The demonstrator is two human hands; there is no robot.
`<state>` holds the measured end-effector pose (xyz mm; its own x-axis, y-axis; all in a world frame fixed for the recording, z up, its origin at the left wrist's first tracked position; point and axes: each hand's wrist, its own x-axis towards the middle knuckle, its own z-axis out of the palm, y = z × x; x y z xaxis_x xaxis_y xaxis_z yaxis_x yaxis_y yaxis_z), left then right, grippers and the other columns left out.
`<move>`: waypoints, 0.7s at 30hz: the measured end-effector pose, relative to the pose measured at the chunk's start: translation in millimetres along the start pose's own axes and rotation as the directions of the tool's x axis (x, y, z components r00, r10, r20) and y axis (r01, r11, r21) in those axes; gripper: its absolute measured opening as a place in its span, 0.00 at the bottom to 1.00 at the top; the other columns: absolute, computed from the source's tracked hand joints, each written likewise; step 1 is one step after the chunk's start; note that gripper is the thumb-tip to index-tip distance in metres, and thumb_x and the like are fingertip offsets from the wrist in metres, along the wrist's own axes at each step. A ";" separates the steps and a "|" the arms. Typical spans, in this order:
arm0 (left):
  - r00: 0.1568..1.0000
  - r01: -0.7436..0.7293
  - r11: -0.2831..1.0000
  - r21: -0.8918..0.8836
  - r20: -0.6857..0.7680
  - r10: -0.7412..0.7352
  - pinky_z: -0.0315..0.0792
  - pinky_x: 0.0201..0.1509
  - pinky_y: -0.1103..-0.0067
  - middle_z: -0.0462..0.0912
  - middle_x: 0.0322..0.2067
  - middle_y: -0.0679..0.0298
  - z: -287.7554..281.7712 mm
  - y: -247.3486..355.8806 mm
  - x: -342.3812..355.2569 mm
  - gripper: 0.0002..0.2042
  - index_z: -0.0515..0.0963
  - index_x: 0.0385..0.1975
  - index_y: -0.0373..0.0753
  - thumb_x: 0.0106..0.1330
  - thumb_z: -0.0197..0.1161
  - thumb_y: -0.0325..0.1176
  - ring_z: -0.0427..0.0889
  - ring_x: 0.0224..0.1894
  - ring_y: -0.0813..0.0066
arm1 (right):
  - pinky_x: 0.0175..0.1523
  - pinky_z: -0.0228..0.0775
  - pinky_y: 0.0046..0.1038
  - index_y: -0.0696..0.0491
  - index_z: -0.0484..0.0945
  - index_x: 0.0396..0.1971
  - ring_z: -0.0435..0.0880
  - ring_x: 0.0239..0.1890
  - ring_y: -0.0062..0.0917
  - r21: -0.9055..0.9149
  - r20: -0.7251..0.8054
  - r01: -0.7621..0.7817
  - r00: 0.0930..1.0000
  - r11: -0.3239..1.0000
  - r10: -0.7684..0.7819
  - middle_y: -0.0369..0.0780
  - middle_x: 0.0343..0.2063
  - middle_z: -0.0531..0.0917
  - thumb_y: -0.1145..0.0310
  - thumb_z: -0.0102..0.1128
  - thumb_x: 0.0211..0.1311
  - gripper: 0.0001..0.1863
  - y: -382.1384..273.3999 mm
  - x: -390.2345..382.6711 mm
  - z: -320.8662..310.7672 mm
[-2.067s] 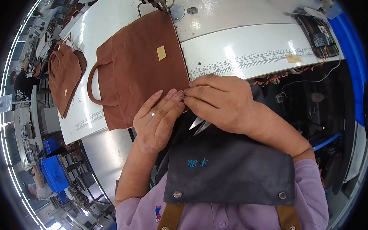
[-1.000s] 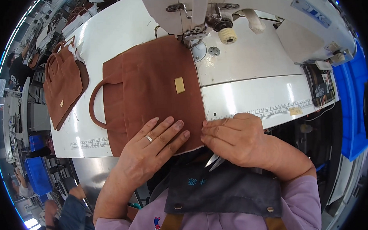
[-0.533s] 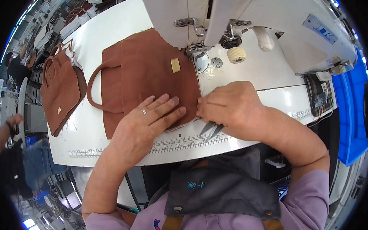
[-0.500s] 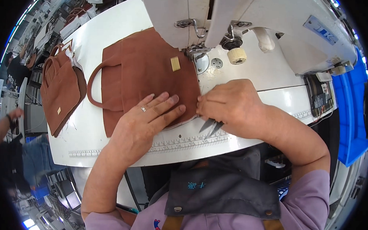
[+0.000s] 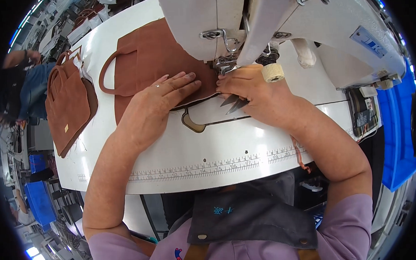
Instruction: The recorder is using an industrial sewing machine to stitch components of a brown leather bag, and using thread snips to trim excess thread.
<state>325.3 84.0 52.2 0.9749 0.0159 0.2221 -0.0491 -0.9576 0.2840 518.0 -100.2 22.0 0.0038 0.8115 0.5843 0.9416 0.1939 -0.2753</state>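
A brown bag piece (image 5: 152, 51) with a looped handle (image 5: 106, 69) lies flat on the white table, its right edge up against the presser foot (image 5: 225, 65) of the sewing machine (image 5: 190, 27). My left hand (image 5: 154, 106) rests on the piece near its front edge, fingers stretched out and a ring on one. Close beside the presser foot, my right hand (image 5: 257, 94) pinches the piece's right front corner. Thread snips (image 5: 234, 104) are tucked in that same hand, blades pointing out to the left. The needle is hard to make out.
Another brown bag (image 5: 72, 109) lies at the left on the table (image 5: 181, 154). A ruler scale (image 5: 214, 170) runs along the front edge. An orange-red thread (image 5: 300, 156) hangs by my right forearm. Blue bins (image 5: 394, 137) stand at the far right; a person (image 5: 25, 83) is at the left.
Both hands have moved the bag piece away from me, turning it slightly, and its corner is now at the presser foot. The person at the left has moved farther back.
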 end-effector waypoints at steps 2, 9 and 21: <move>1.000 0.008 1.000 0.026 -0.005 -0.007 0.67 0.73 0.59 0.79 0.63 0.56 -0.5 -0.8 2.4 0.28 0.79 0.61 0.43 0.60 0.51 0.18 0.76 0.66 0.54 | 0.34 0.76 0.37 0.48 0.86 0.33 0.86 0.32 0.34 -0.032 0.004 -0.027 1.000 0.999 0.027 0.34 0.30 0.86 0.76 0.66 0.46 0.12 2.7 -1.2 -0.7; 0.946 -0.268 0.898 0.349 -0.080 0.313 0.75 0.67 0.62 0.84 0.54 0.59 15.8 20.7 15.8 0.19 0.83 0.52 0.37 0.61 0.59 0.30 0.82 0.61 0.64 | 0.44 0.80 0.30 0.48 0.87 0.38 0.86 0.44 0.28 -0.066 0.148 -0.031 0.988 0.997 0.040 0.31 0.43 0.87 0.76 0.71 0.45 0.17 1.0 -3.6 -14.1; 0.975 -0.220 0.974 0.045 -0.020 0.221 0.72 0.70 0.62 0.84 0.57 0.59 12.2 11.7 16.6 0.21 0.83 0.53 0.38 0.58 0.58 0.22 0.79 0.64 0.60 | 0.38 0.77 0.41 0.47 0.87 0.40 0.85 0.37 0.38 0.022 0.195 -0.061 0.979 0.998 0.056 0.39 0.38 0.82 0.72 0.71 0.43 0.18 5.9 -6.7 -22.8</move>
<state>343.5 69.6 47.8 0.9353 -0.1906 0.2983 -0.2526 -0.9496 0.1855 531.2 -117.1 33.9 -0.0091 0.9129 0.4080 0.9320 0.1556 -0.3274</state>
